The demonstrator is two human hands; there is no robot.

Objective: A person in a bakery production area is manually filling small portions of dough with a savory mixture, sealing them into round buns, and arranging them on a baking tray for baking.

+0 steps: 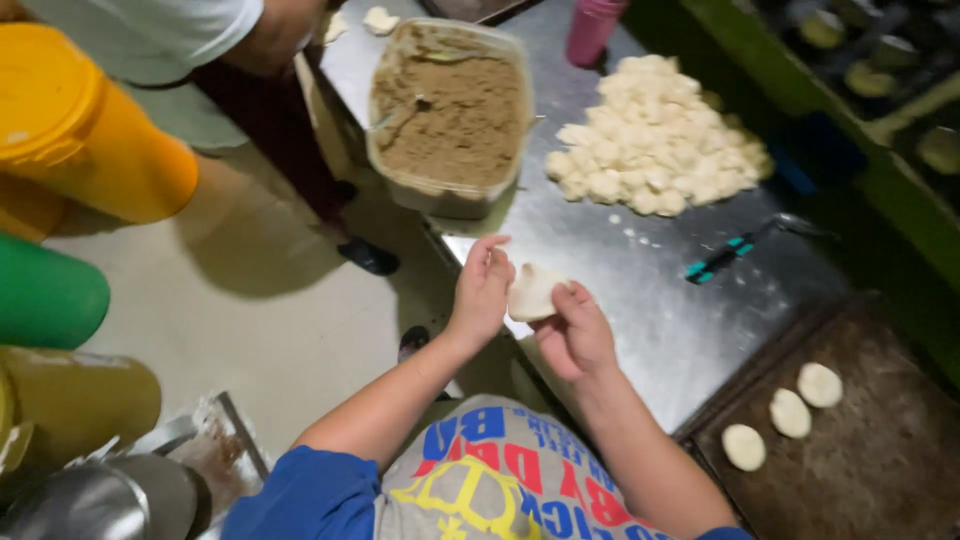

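both hands, left hand (482, 290) and right hand (575, 335), pinch a soft pale dough piece (532, 292); lumpy dough pile (655, 135) at one o'clock.

I see both forearms bare, reaching forward and converging at centre frame. Left hand (482, 290): wrist straight, fingers curled inward, thumb side up. Right hand (575, 335): wrist bent, knuckles toward me, fingers pinched closed near the left fingertips. Hands nearly touching, held above waist level. Blue sleeves at the upper arms.

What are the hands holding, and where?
A flattened dough piece, pinched at its edges: left hand on its left edge, right hand on its lower right.
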